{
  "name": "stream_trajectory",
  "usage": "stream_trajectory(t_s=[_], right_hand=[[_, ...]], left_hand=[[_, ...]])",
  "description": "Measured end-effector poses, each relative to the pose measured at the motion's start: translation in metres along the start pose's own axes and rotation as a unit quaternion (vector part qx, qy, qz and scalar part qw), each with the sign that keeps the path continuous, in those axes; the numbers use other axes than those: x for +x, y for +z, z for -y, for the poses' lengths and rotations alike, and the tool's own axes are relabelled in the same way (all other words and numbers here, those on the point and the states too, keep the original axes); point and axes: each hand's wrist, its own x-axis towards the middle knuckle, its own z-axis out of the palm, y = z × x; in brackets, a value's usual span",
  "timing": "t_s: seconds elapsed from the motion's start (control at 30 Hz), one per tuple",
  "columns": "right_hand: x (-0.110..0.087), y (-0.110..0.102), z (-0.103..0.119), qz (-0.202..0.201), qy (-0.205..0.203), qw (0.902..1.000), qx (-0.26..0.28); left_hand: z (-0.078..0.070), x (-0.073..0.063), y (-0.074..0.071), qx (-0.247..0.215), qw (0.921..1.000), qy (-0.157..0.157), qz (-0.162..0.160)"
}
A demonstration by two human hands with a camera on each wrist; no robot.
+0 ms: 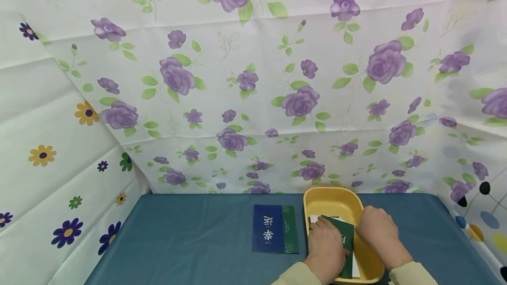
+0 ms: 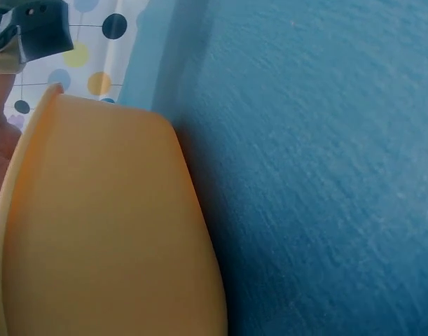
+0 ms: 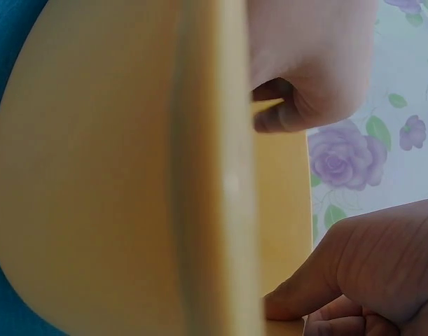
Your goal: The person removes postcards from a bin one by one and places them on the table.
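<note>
In the head view my left hand [image 1: 325,245] is inside the yellow plastic basin [image 1: 334,193]. It grips a dark green booklet [image 1: 347,236] with a white character on it, the thumb lying across the cover. White sheets or booklets [image 1: 314,219] show beneath; the hand hides the rest. My right hand [image 1: 378,232] holds the basin's right rim with curled fingers. The right wrist view shows its thumb [image 3: 298,294] over the rim. Outside the basin, at its left, a blue booklet [image 1: 263,232] with white characters overlaps a green one [image 1: 291,230].
A dark blue-green cloth covers the table [image 1: 190,232]. White sheeting with purple flowers [image 1: 237,100] hangs behind it, and patterned sheets [image 1: 43,188] stand at both sides. The basin's outer wall [image 2: 108,224] fills much of the left wrist view.
</note>
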Motion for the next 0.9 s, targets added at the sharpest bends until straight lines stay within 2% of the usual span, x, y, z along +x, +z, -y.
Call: stream_trajectory(t_s=[0.23,0.5,0.7,0.9], right_hand=[[0.0005,0.0009,-0.0004,-0.009,-0.002,1.0000,-0.003],[0.0006,-0.0013,0.0009,-0.004,0.001,1.0000,-0.009],[-0.0003,-0.0011,0.0014,0.005,0.002,1.0000,-0.006],[0.0008,-0.0009,0.0013,0.006,0.001,0.9999,-0.011]], left_hand=[[-0.0001,-0.0008,-0.0001,0.037,0.9991,0.019,-0.004],[-0.0004,-0.0004,-0.0033,0.035,0.9991,0.026,-0.002],[-0.0005,0.0008,-0.0066,-0.010,0.9999,-0.006,0.011],[-0.0004,0.0017,-0.0084,-0.054,0.9980,-0.033,-0.008]])
